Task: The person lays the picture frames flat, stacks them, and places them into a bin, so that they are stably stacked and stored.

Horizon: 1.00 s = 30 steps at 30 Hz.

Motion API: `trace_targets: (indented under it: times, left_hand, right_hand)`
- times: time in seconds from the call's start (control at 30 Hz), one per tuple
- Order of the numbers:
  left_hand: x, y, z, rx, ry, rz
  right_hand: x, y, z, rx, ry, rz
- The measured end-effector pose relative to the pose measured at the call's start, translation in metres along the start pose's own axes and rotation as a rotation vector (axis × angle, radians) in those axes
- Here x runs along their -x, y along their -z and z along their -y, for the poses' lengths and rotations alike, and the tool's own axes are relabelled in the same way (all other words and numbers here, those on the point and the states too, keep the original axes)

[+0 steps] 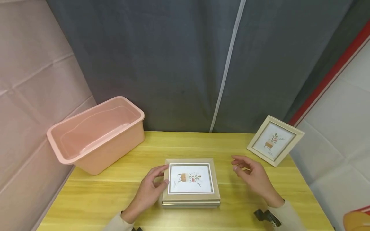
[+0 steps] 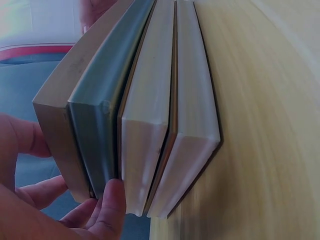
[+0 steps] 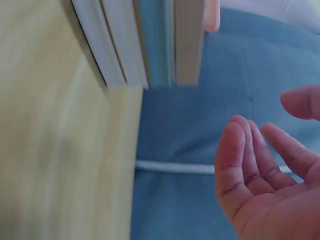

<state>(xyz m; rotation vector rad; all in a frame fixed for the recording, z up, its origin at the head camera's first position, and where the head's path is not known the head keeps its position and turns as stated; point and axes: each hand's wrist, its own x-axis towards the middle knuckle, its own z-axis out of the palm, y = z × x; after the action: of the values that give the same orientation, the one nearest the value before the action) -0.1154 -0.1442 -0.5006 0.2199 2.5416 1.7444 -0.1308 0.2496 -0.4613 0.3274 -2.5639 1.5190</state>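
Observation:
A stack of picture frames (image 1: 190,199) lies flat in the middle of the wooden table. Its top frame (image 1: 216,179) is beige, with a print of a potted plant under glass. Below it, the left wrist view shows a bluish shiny frame (image 2: 107,90) and whitish frames (image 2: 145,100). My left hand (image 1: 148,189) rests its fingertips and thumb against the stack's left side and the top frame's edge. To the right of the stack, my right hand (image 1: 252,175) hovers above the table, its fingers loosely bent and holding nothing.
A pink plastic bin (image 1: 115,149) stands at the back left. At the back right, one more beige frame (image 1: 275,141) with a similar print leans near the white wall. A dark grey curtain (image 1: 162,64) hangs behind the table (image 1: 231,144).

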Motion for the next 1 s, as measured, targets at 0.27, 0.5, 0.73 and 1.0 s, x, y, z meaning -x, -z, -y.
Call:
trace_targets:
  times: [0.27,0.5,0.73,1.0]
  left_hand:
    - [0.0,0.0,-0.001,-0.011,0.0,0.009]
    - [-0.001,0.0,-0.001,-0.016,0.006,0.014]
    - [-0.001,0.001,-0.002,-0.017,0.013,0.01]
    - [0.0,0.002,-0.003,-0.011,0.022,0.015]
  right_hand:
    - [-0.014,0.043,0.002,0.037,0.115,-0.127]
    - [-0.024,0.071,0.007,0.05,0.128,-0.2]
    - [-0.034,0.088,0.007,0.032,0.152,-0.234]
    - [-0.046,0.108,0.004,0.068,0.117,-0.316]
